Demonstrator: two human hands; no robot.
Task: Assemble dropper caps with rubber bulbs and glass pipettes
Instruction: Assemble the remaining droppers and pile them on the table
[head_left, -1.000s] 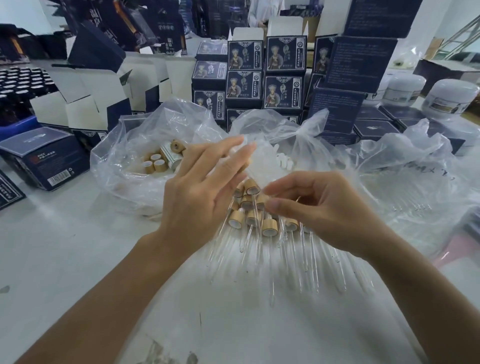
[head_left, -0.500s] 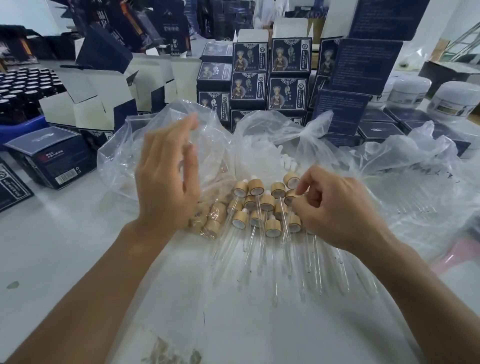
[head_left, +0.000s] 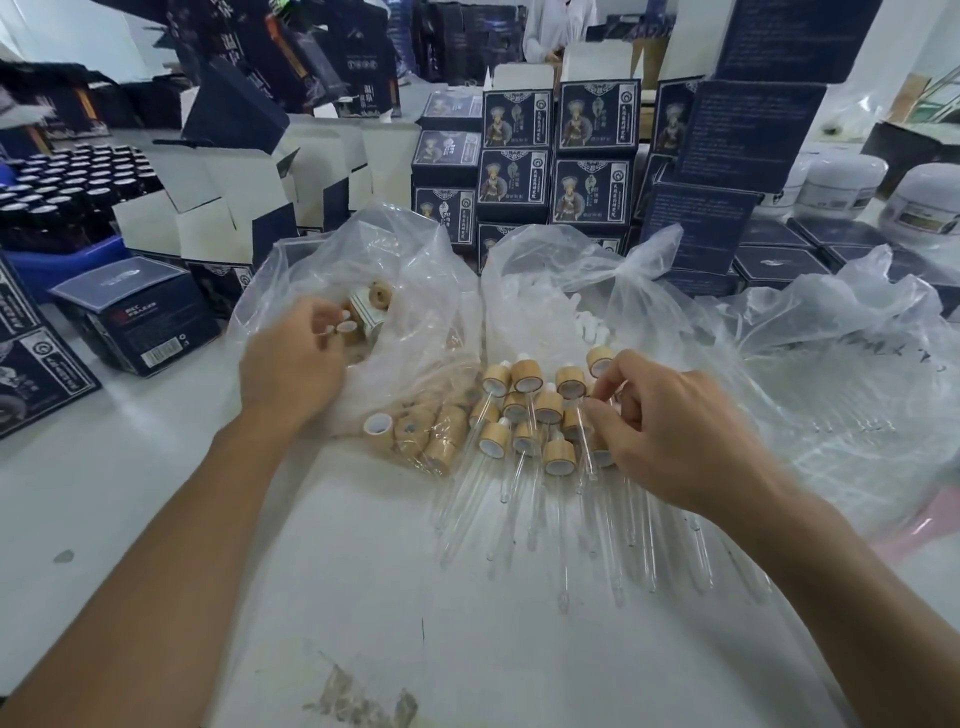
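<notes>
reaching left hand (head_left: 291, 371) among caps (head_left: 358, 325)

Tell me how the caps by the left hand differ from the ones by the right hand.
The loose caps near the left hand have no pipette; the finished droppers near the right hand carry glass tubes. Loose caps lie under bag plastic; finished droppers lie uncovered. Both have wood-coloured collars.

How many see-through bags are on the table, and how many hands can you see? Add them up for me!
See-through bags: 3 (bag of wooden caps, bag of white bulbs, bag of glass pipettes)
Hands: 2 (left hand, right hand)
Total: 5
</notes>
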